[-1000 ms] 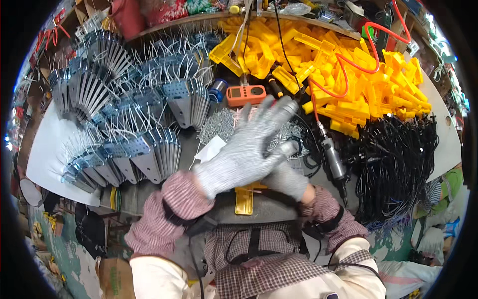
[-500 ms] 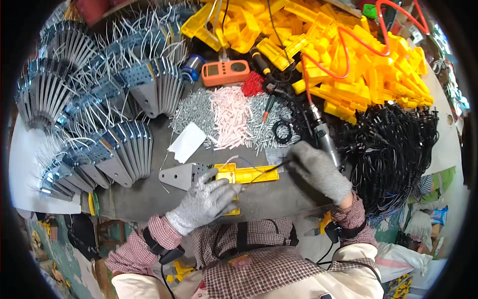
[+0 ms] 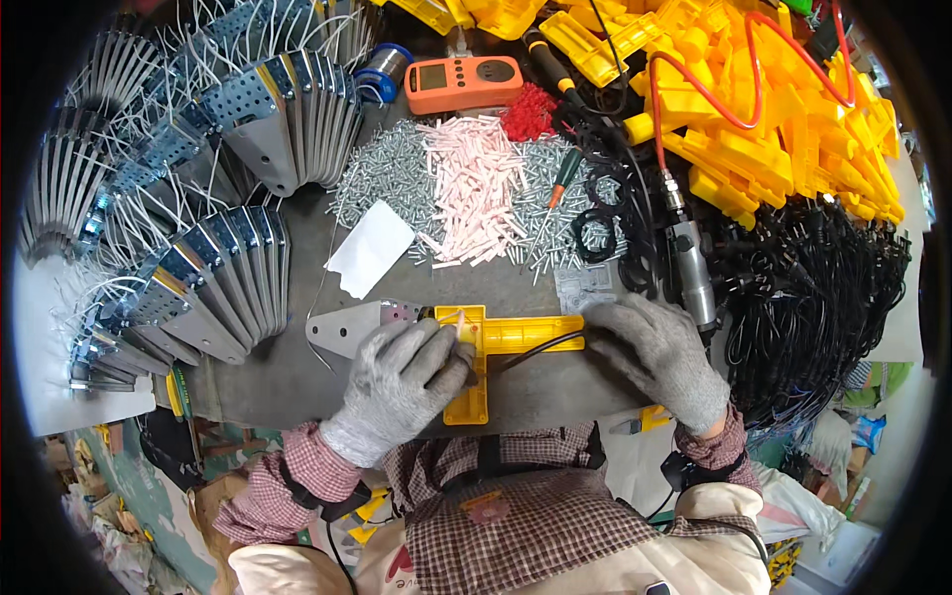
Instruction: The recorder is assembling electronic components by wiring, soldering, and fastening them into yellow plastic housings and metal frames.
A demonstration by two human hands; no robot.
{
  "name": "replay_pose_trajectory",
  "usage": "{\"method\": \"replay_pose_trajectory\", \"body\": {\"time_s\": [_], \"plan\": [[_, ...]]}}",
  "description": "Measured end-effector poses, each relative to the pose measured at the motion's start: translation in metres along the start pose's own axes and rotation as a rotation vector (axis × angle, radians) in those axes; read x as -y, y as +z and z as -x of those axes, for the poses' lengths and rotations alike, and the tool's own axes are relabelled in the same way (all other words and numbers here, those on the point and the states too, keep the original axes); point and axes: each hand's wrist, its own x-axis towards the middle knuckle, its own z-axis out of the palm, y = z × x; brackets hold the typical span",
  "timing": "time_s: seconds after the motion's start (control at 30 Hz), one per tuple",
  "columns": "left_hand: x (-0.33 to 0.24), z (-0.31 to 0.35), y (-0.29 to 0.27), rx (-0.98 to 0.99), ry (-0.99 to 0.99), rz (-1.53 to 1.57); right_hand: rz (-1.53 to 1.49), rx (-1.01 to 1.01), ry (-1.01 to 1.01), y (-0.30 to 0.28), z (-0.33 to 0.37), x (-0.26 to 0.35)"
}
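A yellow plastic half-shell (image 3: pixel 466 405) with a crosspiece and a long handle lies on the bench in front of me. The grey pointed metal plate (image 3: pixel 349 329) is at its left end. My left hand (image 3: pixel 402 372), in a grey glove, reaches over the crosspiece with its fingers drawn together; what they pinch is hidden. A black cable (image 3: pixel 545 346) runs slantwise across the handle into my right hand (image 3: pixel 659 352), also gloved, whose fingers close round it at the handle's right end. A pale wire end (image 3: pixel 460 320) shows inside the crosspiece.
Stacked metal plates with white wires (image 3: pixel 223 288) fill the left. Behind the shell lie screws (image 3: pixel 382 178), pink sleeves (image 3: pixel 471 188), a screwdriver (image 3: pixel 565 178) and an orange meter (image 3: pixel 463 84). A power driver (image 3: pixel 691 268), yellow shells (image 3: pixel 764 119) and black cables (image 3: pixel 813 288) crowd the right.
My right hand has come down beside the handle's end, drawing the cable along it. The left hand has shifted off the crosspiece's lower part. The whole view has shifted and looks closer.
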Motion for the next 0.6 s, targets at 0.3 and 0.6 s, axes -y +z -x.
{"method": "replay_pose_trajectory", "body": {"time_s": [0.3,0.6], "plan": [[-0.007,0.008,0.011,0.018,0.016,0.044,-0.08,-0.046,0.032,0.024,0.003,-0.014],[-0.007,0.0,0.012,-0.015,0.048,0.086,-0.056,-0.045,0.035,0.021,0.004,-0.015]]}}
